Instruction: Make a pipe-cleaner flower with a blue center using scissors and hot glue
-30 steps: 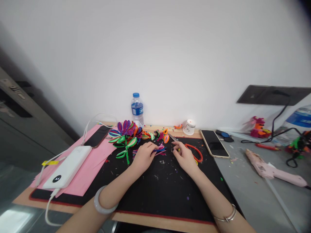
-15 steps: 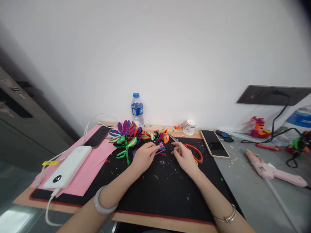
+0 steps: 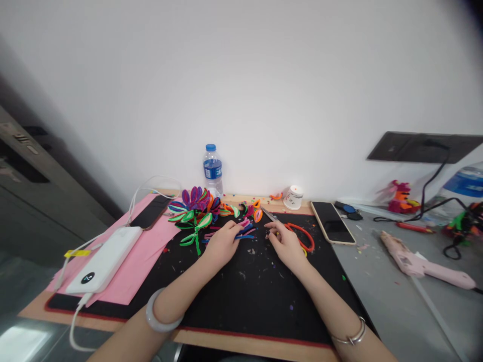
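My left hand [image 3: 223, 243] is closed over a bundle of pink, purple and blue fuzzy strips [image 3: 247, 229], whose ends stick out on both sides of the fingers. To the right, my right hand [image 3: 287, 245] has its fingers curled above the black mat [image 3: 256, 291]; what lies between thumb and fingertips is too small to tell. Scissors with orange handles [image 3: 307, 239] lie beside and partly under the right hand, blades pointing to the upper left. Left of the left hand are bright looped flowers [image 3: 196, 198] and a green leafy stem [image 3: 196, 234]. Small orange loops [image 3: 257, 215] lie behind the hands.
A water bottle [image 3: 213, 171] and a paper cup [image 3: 293, 197] stand by the wall. Phones [image 3: 332, 222] lie on both sides. At left, a white power bank [image 3: 105, 259] rests on pink paper [image 3: 145, 256]. A pink glue gun [image 3: 422, 264] lies at right.
My left hand has shifted slightly left and down, and more of the strips shows past its fingertips. My right hand has barely moved.
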The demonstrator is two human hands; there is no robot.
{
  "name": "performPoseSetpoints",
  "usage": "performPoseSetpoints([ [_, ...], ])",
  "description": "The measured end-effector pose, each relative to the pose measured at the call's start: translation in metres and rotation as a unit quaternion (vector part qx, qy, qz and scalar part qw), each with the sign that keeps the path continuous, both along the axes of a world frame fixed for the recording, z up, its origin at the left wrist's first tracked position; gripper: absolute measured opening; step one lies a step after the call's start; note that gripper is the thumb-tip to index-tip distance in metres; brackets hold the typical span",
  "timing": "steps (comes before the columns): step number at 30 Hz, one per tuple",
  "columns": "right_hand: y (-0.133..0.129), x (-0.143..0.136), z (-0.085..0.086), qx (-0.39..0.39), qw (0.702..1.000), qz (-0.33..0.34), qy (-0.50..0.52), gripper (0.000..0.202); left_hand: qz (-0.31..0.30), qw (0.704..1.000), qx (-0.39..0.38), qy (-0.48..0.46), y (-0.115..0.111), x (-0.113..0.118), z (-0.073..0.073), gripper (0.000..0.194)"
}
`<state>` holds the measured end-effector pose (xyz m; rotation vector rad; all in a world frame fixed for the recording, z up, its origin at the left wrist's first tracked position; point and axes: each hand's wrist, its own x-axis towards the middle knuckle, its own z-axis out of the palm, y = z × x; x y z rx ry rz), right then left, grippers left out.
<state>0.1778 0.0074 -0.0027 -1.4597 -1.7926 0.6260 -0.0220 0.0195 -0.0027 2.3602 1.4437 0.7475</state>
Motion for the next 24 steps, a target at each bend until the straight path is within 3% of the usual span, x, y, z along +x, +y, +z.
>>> performPoseSetpoints([
  [8, 0.0010, 0.0007, -0.0022, 0.001, 1.000, 0.001, 0.001, 0.025, 0.032, 0.998, -0.004, 0.058, -0.0016, 0.0007, 0.0004, 0.018],
  [13, 0.0004, 0.0010, -0.0018, 0.006, 1.000, 0.004, 0.006, 0.024, 0.028, 0.998, 0.021, 0.042, -0.0037, 0.0020, 0.0034, 0.011],
  [24, -0.0018, -0.0040, -0.0002, 0.005, 0.999, 0.035, 0.038, 0.022, -0.055, 0.997, 0.059, 0.003, -0.0068, 0.0051, 0.0059, 0.013],
])
